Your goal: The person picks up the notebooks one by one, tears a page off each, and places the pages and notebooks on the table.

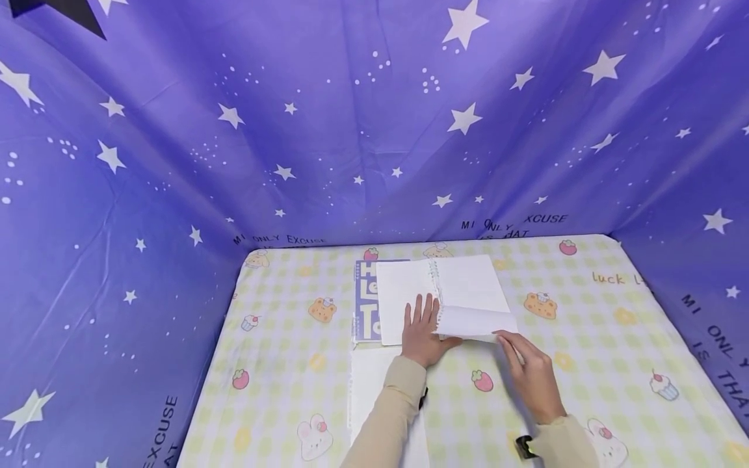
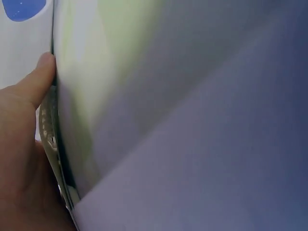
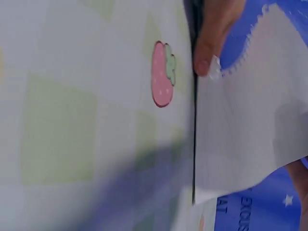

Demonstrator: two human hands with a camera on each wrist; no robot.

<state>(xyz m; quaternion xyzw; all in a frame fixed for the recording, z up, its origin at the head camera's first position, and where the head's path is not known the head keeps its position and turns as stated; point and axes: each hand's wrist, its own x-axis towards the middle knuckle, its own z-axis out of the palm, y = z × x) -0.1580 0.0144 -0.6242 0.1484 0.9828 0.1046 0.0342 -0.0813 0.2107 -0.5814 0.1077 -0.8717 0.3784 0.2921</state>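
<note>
A spiral notebook (image 1: pixel 405 283) lies open on the table. My left hand (image 1: pixel 422 335) rests flat on its left page beside the spine, fingers spread and thumb out along the lower edge. Between the thumb and fingers of my right hand (image 1: pixel 532 374) is the lower right corner of a white page (image 1: pixel 476 320), whose lower part is lifted and bent over. In the right wrist view the raised page (image 3: pixel 245 120) shows a ragged, perforated edge near the left thumb (image 3: pixel 204 65). Only part of the right hand shows at that view's right edge.
A purple cover with large pale letters (image 1: pixel 367 315) sticks out under the notebook's left side. Below it a white sheet (image 1: pixel 368 383) lies partly beneath my left forearm. The checked tablecloth (image 1: pixel 281 383) reaches to purple star-patterned curtains (image 1: pixel 351 130) on three sides.
</note>
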